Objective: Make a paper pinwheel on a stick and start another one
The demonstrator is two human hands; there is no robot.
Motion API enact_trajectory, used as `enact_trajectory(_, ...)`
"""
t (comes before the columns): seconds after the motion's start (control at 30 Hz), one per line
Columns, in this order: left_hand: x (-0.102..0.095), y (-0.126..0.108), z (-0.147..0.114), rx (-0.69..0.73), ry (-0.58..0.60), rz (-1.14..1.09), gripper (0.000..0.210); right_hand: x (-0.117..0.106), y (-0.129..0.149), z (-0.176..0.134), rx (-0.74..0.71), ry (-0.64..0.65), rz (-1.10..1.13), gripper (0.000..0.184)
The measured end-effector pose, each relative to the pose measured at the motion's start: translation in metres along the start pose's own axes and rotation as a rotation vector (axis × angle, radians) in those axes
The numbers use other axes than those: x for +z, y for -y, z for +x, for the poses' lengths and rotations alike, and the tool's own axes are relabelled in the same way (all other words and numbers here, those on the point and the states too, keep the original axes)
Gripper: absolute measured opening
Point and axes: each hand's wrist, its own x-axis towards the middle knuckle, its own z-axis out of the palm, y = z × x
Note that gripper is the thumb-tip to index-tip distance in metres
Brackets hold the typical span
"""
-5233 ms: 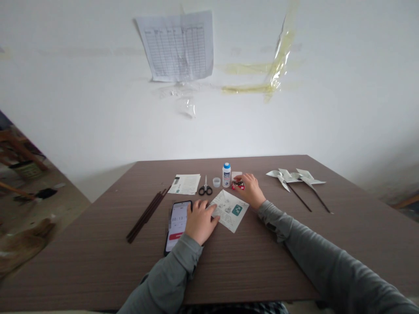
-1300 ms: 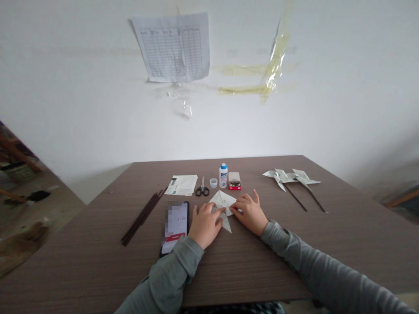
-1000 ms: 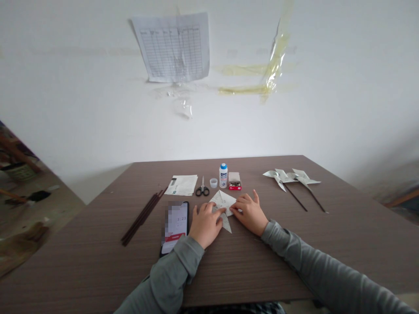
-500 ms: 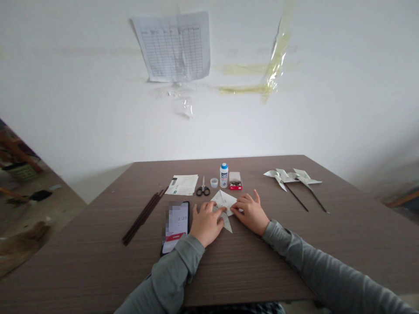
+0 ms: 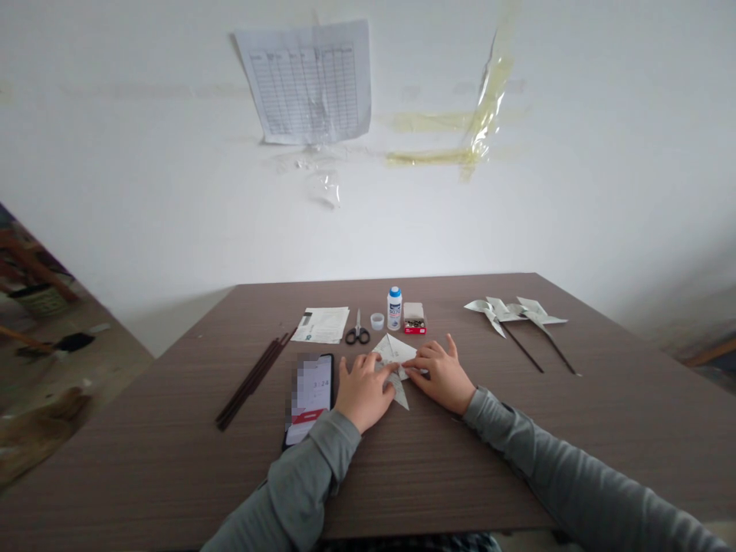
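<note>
A printed white paper pinwheel (image 5: 396,349) lies on the table with its points partly folded, and my two hands cover much of it. From the left, my left hand (image 5: 363,391) rests on the paper, fingers spread, the index fingertip pressing near the pinwheel's centre. My right hand (image 5: 442,376) pinches a paper point between thumb and index finger at the right side, its little finger raised. The two index fingertips almost meet over the middle. Beside my left forearm lies a phone (image 5: 313,391) with a timer on its screen.
Behind the hands stand scissors (image 5: 357,331), a small clear cup (image 5: 377,321), a blue-capped glue bottle (image 5: 394,310) and a red box of pins (image 5: 415,322). Paper sheets (image 5: 322,325) and dark sticks (image 5: 253,383) lie left; finished pinwheels on sticks (image 5: 534,311) lie right.
My right fingers have moved slightly left with the paper point, towards the pinwheel's centre. The left hand has hardly moved. The phone's timer has advanced.
</note>
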Motion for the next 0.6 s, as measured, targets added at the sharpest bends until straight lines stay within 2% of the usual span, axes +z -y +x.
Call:
enact_trajectory(0.2, -0.0006, -0.0005, 0.0004, -0.003, 0.022, 0.02, 0.053, -0.0018, 0.001, 0.0005, 0.015, 0.035, -0.002, 0.024)
enact_trajectory(0.43, 0.0008, -0.0001, 0.0, 0.003, 0.026, 0.046, 0.054, -0.0014, 0.0061, 0.0017, 0.026, -0.001, -0.02, 0.022)
enact_trajectory(0.6, -0.0016, -0.0025, 0.0004, -0.016, 0.024, 0.014, 0.056, -0.0026, 0.0075, 0.0023, 0.069, 0.047, -0.028, 0.023)
